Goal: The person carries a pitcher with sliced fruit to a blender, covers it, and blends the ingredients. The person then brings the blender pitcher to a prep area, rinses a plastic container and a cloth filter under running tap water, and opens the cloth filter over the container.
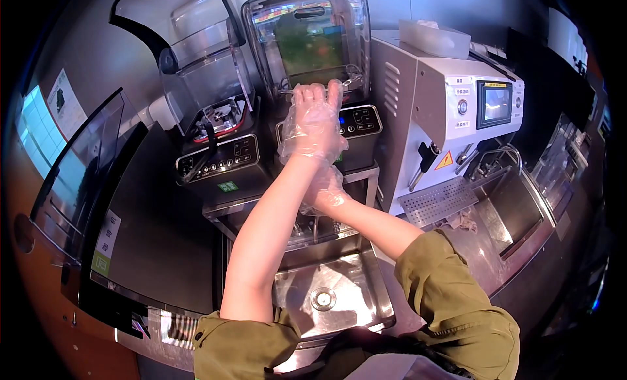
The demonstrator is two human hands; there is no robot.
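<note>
My left hand [312, 125], in a clear plastic glove, reaches up to the front of a blender with a clear sound cover [359, 37]. Its fingers are stretched out against the cover's lower front edge. Behind that cover, green contents [313, 50] show. My right hand [324, 184], gloved too, is below my left wrist, close to the front of the blender base [366, 122]. My left hand and forearm partly cover it, so its fingers cannot be made out.
A second blender [219, 161] stands to the left with its cover raised. On the right is a silver machine [450, 105] with a screen, above a perforated drip tray [437, 203] and a small sink [513, 210]. A steel sink [339, 282] lies beneath my forearms.
</note>
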